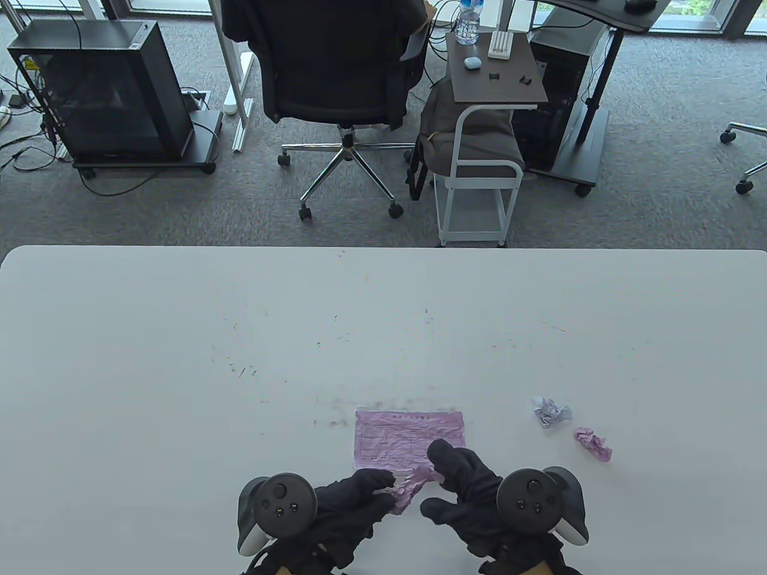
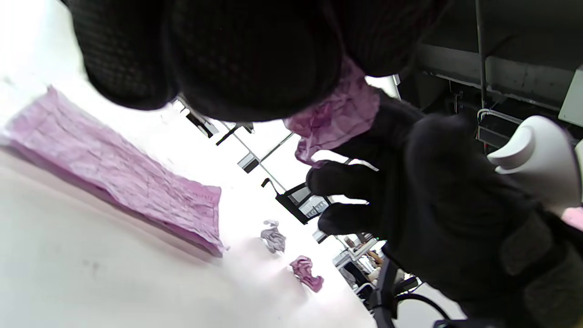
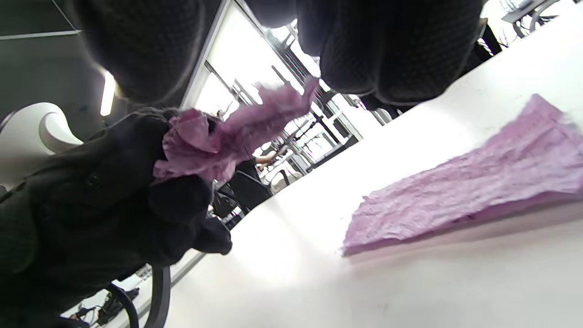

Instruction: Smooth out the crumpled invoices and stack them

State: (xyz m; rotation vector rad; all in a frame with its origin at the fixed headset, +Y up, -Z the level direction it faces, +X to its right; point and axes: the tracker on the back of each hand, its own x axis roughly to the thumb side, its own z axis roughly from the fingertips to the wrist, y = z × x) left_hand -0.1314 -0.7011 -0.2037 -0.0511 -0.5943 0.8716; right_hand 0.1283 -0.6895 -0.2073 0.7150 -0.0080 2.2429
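- While both gloved hands sit at the near edge of the white table (image 1: 180,335), a crumpled pink invoice (image 1: 410,486) is stretched between them, lifted off the tabletop.
- The left hand (image 1: 350,506) pinches one end of that crumpled pink invoice with its fingertips; the right wrist view shows the paper bunched against the left glove's fingers.
- The right hand (image 1: 470,494) holds the other end, its fingers closed on the paper's upper tip; in the left wrist view the pink paper (image 2: 334,118) hangs between the two dark gloves.
- A flattened pink invoice (image 1: 409,437) lies flat on the table just beyond the hands, creased all over, its long side running across the table.
- The right hand's fingertips overlap the near right corner of the flattened sheet in the table view; whether they touch it cannot be told.
- To the right of the flat sheet, well apart from it, lie a crumpled pale grey ball (image 1: 551,411) and, just nearer and further right, a crumpled pink ball (image 1: 593,444).
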